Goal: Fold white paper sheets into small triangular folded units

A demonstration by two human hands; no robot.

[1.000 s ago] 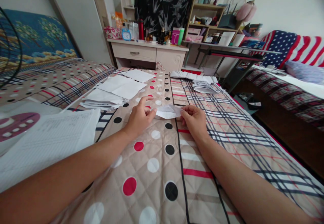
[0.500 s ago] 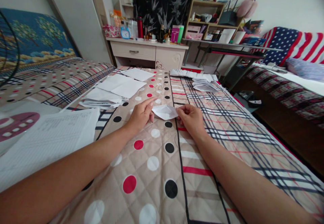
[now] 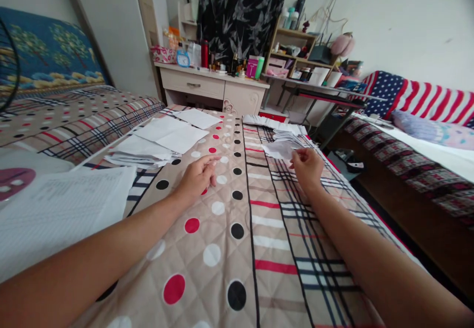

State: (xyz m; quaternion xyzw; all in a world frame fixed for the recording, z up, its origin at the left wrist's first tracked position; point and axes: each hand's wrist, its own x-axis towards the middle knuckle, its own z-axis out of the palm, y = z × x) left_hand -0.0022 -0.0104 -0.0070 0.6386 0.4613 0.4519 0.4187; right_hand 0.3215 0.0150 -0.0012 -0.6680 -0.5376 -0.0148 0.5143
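Between the fingertips of my right hand is a small folded white paper, pinched by its right edge. It is just in front of a stack of similar folded papers on the checked side of the bedspread. My left hand rests over the dotted strip, fingers loosely extended and nothing in them. Farther left lie loose white sheets on top of a pile of papers.
A large printed sheet covers the near left, beside a plastic bag. A long strip of folded white paper lies at the far edge. Beyond stands a dresser with bottles and a clock; a desk and second bed are at right.
My right hand has carried the folded paper rightward toward the stack. My left hand has let go of the paper and stays near the middle. The view has shifted slightly right.
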